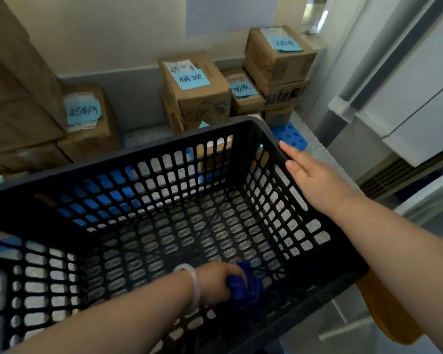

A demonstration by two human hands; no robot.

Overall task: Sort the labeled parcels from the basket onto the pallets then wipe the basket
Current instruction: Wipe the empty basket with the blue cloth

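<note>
Cream wall with a grey skirting at the back, speckled floor below, white panels to the right.

Head view:
- Labeled parcels (195, 83) are stacked against the wall, each with a blue handwritten label. The right-hand stack stands on a blue pallet (289, 135). One further parcel (87, 116) sits apart to the left.
- The black basket (138, 152) fills the foreground. No parcel is visible in it, and the floor shows through its mesh. I cannot tell what it rests on.
- Left hand (215, 279) is down inside the basket at the near right corner, its fingers (232, 273) curled tight round a bunched blue cloth (251, 287). A pale bracelet (193, 284) is on that wrist.
- Right hand (310, 177) lies on the right rim, its fingers (289, 152) straight and flat on the edge, clasping nothing.

Judgement: sorting looks finished and the wipe is in hand.

Key relation: the cloth is pressed into the near right corner, so nearly all the basket's bottom lies ahead and to the left of the left hand. The basket's long side appears to run left to right across the view. The left hand is the nearer to that surface, so strokes should run leftward along that axis while the right hand steadies the rim.
</note>
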